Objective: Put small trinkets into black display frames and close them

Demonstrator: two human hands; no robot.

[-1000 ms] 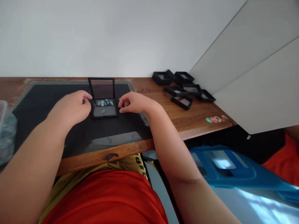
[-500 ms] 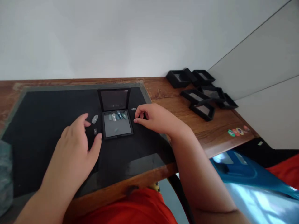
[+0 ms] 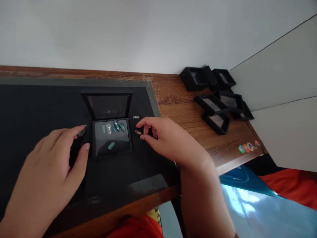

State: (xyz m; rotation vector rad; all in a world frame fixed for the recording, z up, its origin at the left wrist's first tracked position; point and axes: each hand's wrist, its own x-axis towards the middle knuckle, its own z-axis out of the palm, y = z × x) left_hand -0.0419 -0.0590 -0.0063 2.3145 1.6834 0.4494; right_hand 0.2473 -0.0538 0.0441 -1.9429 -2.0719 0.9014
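Observation:
An open black case (image 3: 130,132) stands on the dark mat, its lid raised. Several green and silver press-on nails (image 3: 109,128) lie in a row on its grey pad, and a single green nail (image 3: 111,145) lies below them. Left of the case, my left hand (image 3: 53,162) has thumb and fingers apart, its index fingertip touching a clear nail (image 3: 82,131). My right hand (image 3: 160,135) is right of the case, thumb and index finger apart beside a small shiny piece (image 3: 138,132). Another small clear piece (image 3: 136,117) lies above it.
Several black open boxes (image 3: 195,79) are grouped at the back right of the wooden table (image 3: 173,96). Round stickers (image 3: 250,146) are near its right edge. A blue plastic object (image 3: 237,177) and orange cloth (image 3: 292,185) are at lower right.
The view has shifted and come closer. My left hand's index finger now touches the clear nail. A small shiny piece now shows by my right fingertips, and the lone green nail appears turned.

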